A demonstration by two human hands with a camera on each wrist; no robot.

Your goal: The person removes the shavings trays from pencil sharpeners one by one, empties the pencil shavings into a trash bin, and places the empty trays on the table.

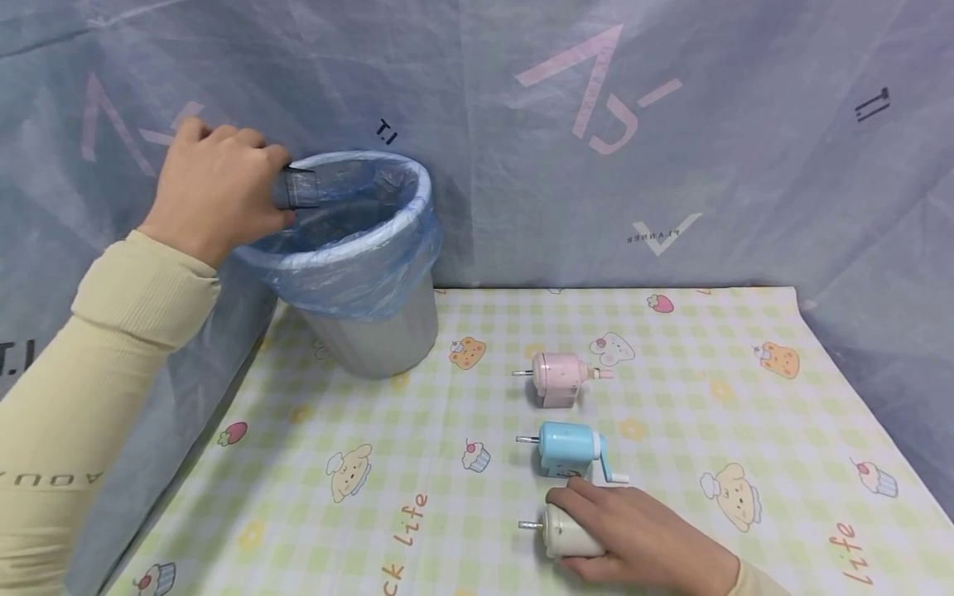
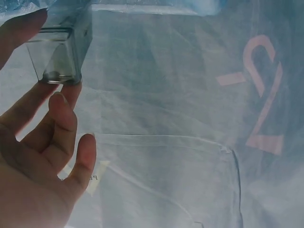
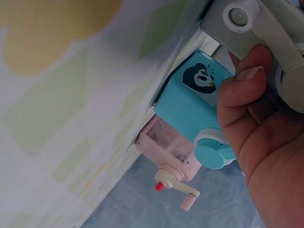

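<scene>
In the head view my left hand (image 1: 224,186) is raised at the bin's rim. It pinches a smoky clear plastic box (image 1: 301,189), like a sharpener's shavings drawer, between thumb and fingertips. In the left wrist view the box (image 2: 57,54) is tilted over the bin, with the other fingers loosely bent below it. My right hand (image 1: 633,530) grips a white crank pencil sharpener (image 1: 568,534) on the table. Just beyond it stands a blue crank sharpener (image 1: 568,445), and farther back a pink one (image 1: 559,377). In the right wrist view the pink sharpener (image 3: 166,145) shows dark specks.
A grey waste bin (image 1: 373,339) lined with a blue bag (image 1: 358,281) stands at the back left. Under everything lies a green checked tablecloth (image 1: 432,422) with cartoon prints. Grey-blue fabric (image 1: 522,207) hangs behind and at both sides.
</scene>
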